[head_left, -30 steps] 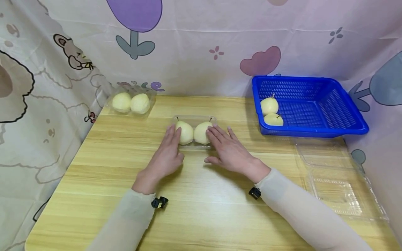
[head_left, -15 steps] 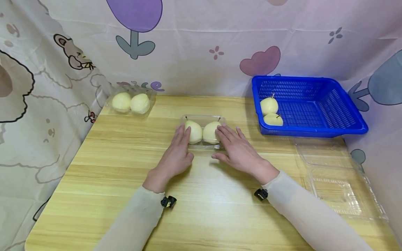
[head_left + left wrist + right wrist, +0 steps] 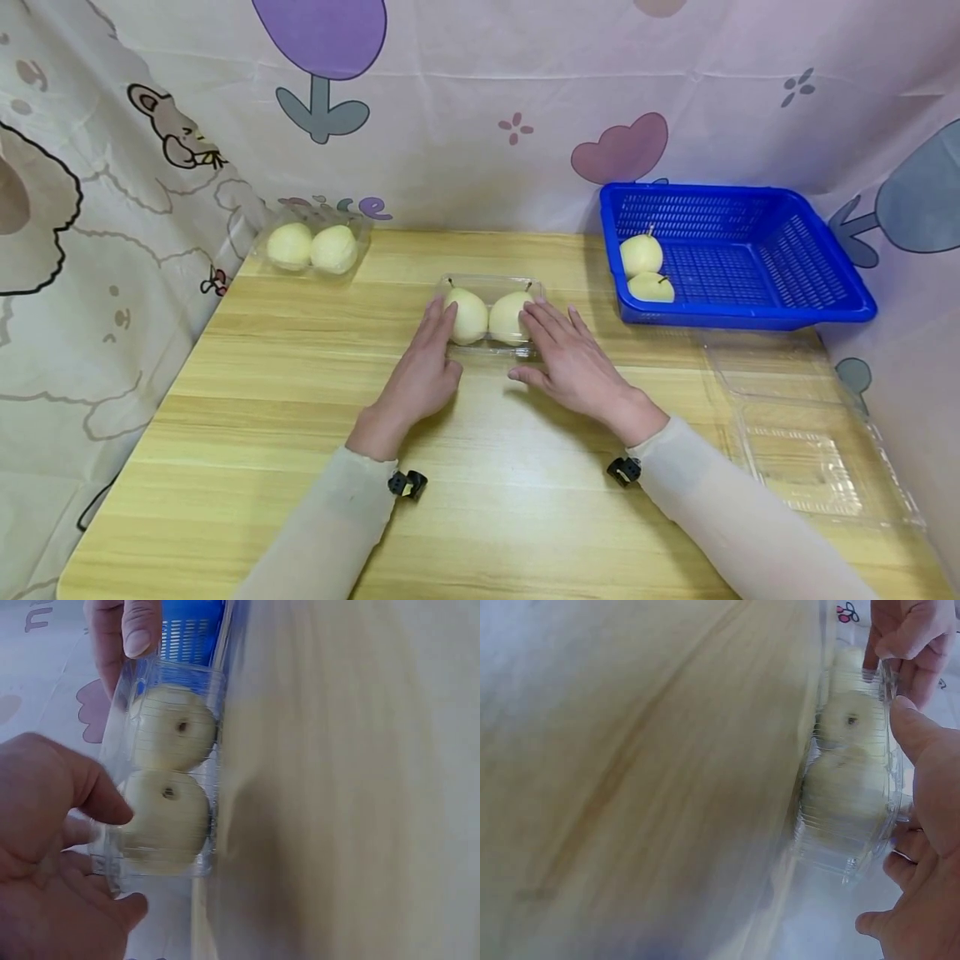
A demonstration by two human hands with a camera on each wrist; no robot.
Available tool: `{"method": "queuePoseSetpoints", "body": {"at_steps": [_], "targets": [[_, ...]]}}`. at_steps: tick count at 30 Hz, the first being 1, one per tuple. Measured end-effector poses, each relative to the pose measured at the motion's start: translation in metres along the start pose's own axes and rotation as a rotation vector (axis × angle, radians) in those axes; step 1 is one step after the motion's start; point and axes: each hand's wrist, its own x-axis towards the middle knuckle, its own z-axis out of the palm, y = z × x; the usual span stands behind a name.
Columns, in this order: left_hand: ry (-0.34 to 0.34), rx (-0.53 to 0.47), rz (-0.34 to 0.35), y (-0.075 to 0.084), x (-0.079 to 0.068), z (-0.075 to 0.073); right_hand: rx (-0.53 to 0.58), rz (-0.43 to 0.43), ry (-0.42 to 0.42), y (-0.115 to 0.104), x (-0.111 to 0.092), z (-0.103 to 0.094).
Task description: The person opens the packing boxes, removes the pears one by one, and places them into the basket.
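A clear plastic clamshell box [image 3: 489, 286] lies on the table in the head view, with two pale yellow pears side by side inside, a left pear [image 3: 468, 318] and a right pear [image 3: 507, 319]. The left hand [image 3: 422, 362] rests its extended fingers along the box's left end. At the opposite end, the right hand [image 3: 576, 364] has its fingers straight over the corner, its thumb spread apart. The lid [image 3: 166, 761] covers both pears in the left wrist view. From the right wrist, the ribbed side of the box [image 3: 840, 825] faces the camera.
Another clear box with two pears [image 3: 312, 247] sits at the back left. A blue plastic basket [image 3: 750, 315] holding two pears stands at the back right. In front of it an opened, clear clamshell [image 3: 813, 454] lies flat. Patterned cloth [image 3: 480, 167] hangs behind the wooden table [image 3: 480, 517].
Both hands and the box with the pears between them have slid to the right across the table, mostly in the first half second. The basket and the other boxes stay put.
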Motion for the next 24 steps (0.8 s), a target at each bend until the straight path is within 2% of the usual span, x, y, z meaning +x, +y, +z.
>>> {"method": "queuePoseSetpoints", "body": {"at_steps": [4,9,14,19,24], "targets": [[0.089,-0.053,-0.027,-0.0034,-0.0038,0.0018,-0.004,-0.003,0.003,-0.0011,-0.0003,0.0019],[0.195,-0.165,-0.096,-0.0071,-0.0074,0.0019,-0.016,0.003,-0.005,-0.0016,-0.0012,0.0044],[0.25,-0.346,-0.247,-0.0086,-0.0083,-0.0001,-0.026,0.013,-0.023,-0.002,-0.0031,0.0068],[0.251,-0.585,-0.406,-0.0085,-0.0082,0.0007,-0.038,0.017,-0.029,-0.0031,-0.0037,0.0074],[0.206,-0.873,-0.491,-0.0095,-0.0073,0.0053,-0.044,0.021,-0.038,-0.004,-0.0043,0.0071]]}}
